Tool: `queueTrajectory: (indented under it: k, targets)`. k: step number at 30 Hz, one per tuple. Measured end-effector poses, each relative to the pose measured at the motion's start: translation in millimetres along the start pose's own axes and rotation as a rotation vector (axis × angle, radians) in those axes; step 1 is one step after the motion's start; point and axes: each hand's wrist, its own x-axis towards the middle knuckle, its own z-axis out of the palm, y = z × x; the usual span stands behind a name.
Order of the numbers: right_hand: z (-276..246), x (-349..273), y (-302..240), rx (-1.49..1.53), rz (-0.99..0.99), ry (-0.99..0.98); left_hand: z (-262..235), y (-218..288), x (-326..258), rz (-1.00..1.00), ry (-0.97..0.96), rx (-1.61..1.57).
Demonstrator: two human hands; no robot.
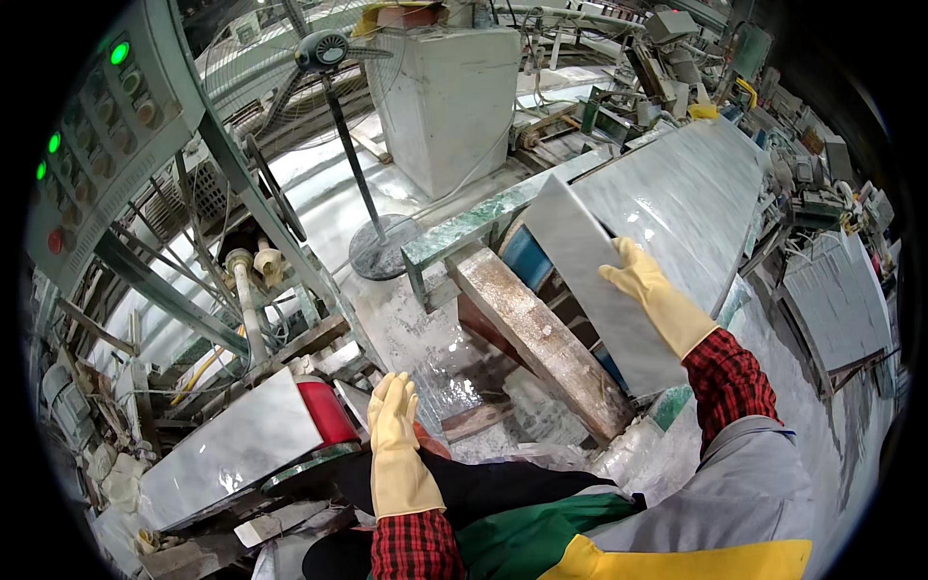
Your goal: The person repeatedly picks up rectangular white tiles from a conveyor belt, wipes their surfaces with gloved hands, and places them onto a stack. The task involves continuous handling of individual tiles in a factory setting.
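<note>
My right hand [652,290], in a cream rubber glove, is at a narrow grey-white stone slab [590,271] that stands tilted. Its thumb is spread from the other fingers and lies over the slab's face; whether it touches cannot be told. Behind that piece lies a broad grey-veined slab [677,184], wet and shiny. My left hand [398,445], gloved alike, is raised in front of my body with fingers stretched upward and holds nothing visible. Close to its left are a red roller-like part [325,414] and another pale slab [237,447].
A wet, rust-stained beam [541,338] runs between my hands, joined near a green stone-like rail [503,215]. Farther off stand a pedestal fan [324,50] and a white block-shaped housing [447,106]. A control panel [101,135] with lit green lamps is at the upper left.
</note>
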Motion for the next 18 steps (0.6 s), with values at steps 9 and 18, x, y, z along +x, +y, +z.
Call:
queueTrajectory:
  k: [9, 18]
  targets:
    - [34.3, -20.2, -33.8, -0.103, -0.111, -0.146, -3.1, 3.4, -5.7, 0.005, -0.01, 0.016]
    - [43.7, -42.3, -35.9, -0.019, -0.218, -0.182, -11.5, -5.7, 5.0, 0.022, -0.103, 0.034]
